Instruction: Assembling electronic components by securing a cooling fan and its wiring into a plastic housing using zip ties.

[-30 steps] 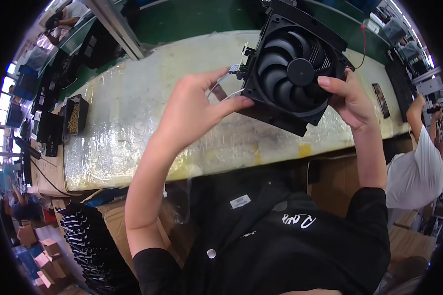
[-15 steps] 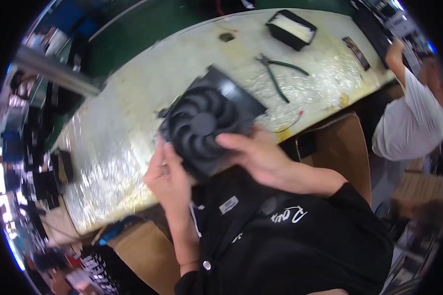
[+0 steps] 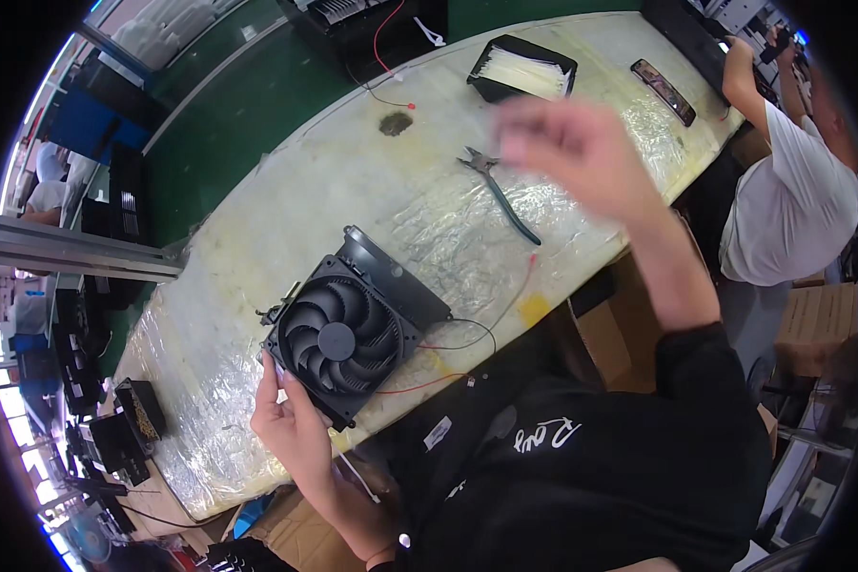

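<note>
A black cooling fan (image 3: 337, 339) on a black bracket plate (image 3: 391, 276) is at the table's near side, with red and black wires trailing from it to the right. My left hand (image 3: 296, 419) grips its lower left corner, thumb and fingers closed on the frame. A thin white strip (image 3: 357, 475) shows below that hand; whether the hand holds it is unclear. My right hand (image 3: 582, 148) is off the fan, stretched out over the table, its fingers blurred by motion. Just left of it lie green-handled cutting pliers (image 3: 500, 195), partly covered by the hand.
A black box (image 3: 481, 84) of thin white strips stands at the far edge. A phone (image 3: 663, 92) lies to its right. Clear film covers the table (image 3: 248, 257). Another person in a pale shirt (image 3: 791, 210) is at the right. Cardboard boxes (image 3: 620, 334) stand below the near edge.
My right hand has let go of the fan and moved up and right, toward the white strips. The fan, still in my left hand, has come down and left in the view.
</note>
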### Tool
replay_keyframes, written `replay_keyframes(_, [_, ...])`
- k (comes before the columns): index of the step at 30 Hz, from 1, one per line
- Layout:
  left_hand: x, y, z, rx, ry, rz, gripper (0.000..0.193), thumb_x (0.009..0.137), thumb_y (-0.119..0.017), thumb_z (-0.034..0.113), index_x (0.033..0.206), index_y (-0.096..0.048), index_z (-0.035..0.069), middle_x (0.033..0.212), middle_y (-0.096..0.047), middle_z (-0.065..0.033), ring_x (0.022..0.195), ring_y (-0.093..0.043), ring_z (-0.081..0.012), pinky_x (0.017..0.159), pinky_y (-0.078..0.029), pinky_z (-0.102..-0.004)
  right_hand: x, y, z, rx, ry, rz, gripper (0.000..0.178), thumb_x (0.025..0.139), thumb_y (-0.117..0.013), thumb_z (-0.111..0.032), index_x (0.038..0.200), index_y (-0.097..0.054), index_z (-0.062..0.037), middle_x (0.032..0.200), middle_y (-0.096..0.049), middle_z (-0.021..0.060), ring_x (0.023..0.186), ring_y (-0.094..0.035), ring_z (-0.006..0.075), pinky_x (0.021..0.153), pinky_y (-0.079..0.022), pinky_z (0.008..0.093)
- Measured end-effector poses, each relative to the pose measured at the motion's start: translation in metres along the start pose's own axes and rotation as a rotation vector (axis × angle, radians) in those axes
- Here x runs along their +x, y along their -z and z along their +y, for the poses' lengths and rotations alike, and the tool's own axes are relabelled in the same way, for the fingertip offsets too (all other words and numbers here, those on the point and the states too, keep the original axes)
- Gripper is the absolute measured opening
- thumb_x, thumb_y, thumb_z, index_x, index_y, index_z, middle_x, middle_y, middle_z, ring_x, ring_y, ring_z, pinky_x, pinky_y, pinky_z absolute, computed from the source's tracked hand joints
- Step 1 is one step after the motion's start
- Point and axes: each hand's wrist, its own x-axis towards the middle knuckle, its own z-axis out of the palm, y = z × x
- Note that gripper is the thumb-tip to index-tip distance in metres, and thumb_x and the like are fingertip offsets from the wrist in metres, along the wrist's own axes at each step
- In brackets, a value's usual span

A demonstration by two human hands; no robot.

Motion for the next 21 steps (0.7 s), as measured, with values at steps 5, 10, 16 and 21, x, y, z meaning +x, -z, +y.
replay_keyframes(5, [-0.001,-0.001,-0.002,-0.002,0.029,0.024,0.037,0.099,-0.053,0.004,0.134,-0.052,-0.007,0.066,-0.056,0.0015,0.041,-0.042,-0.0009,0.037,-0.031,-0.0192,0.098,0.093,0.086,-1.169,-0.058,0.160,0.026,0.087,-0.068,-0.027,0.103,-0.072,-0.0074,0.090,-0.071,0.0075,0.079,-0.066,0.0218,0.071,-0.051,0.0343])
replay_keyframes(10, [-0.005,-0.001,-0.007,-0.070,0.059,0.109,0.036,0.098,-0.056,0.003,0.132,-0.055,-0.006,0.062,-0.053,0.0025,0.040,-0.042,-0.0015,0.036,-0.031,-0.0192,0.111,0.092,0.100,-1.170,-0.277,0.062,0.020,0.087,-0.067,-0.028,0.092,-0.072,-0.0096,0.086,-0.071,0.0090,0.082,-0.067,0.0269,0.072,-0.051,0.0387])
replay_keyframes(16, [-0.001,0.001,-0.004,-0.038,0.047,0.103,0.034,0.097,-0.056,0.004,0.130,-0.057,-0.007,0.062,-0.053,0.0022,0.039,-0.041,-0.0011,0.036,-0.030,-0.0193,0.112,0.097,0.093,-1.080,-0.227,0.181,0.028,0.086,-0.071,-0.032,0.097,-0.072,-0.0059,0.088,-0.072,0.0106,0.079,-0.067,0.0241,0.072,-0.051,0.0352])
replay_keyframes(21, [-0.003,0.000,-0.013,-0.122,0.020,0.069,0.034,0.097,-0.056,0.004,0.130,-0.057,-0.006,0.064,-0.056,0.0011,0.039,-0.040,-0.0009,0.036,-0.029,-0.0190,0.111,0.110,0.110,-0.991,-0.182,0.235,0.028,0.088,-0.070,-0.029,0.098,-0.072,-0.0028,0.085,-0.071,0.0111,0.079,-0.067,0.0205,0.073,-0.051,0.0329])
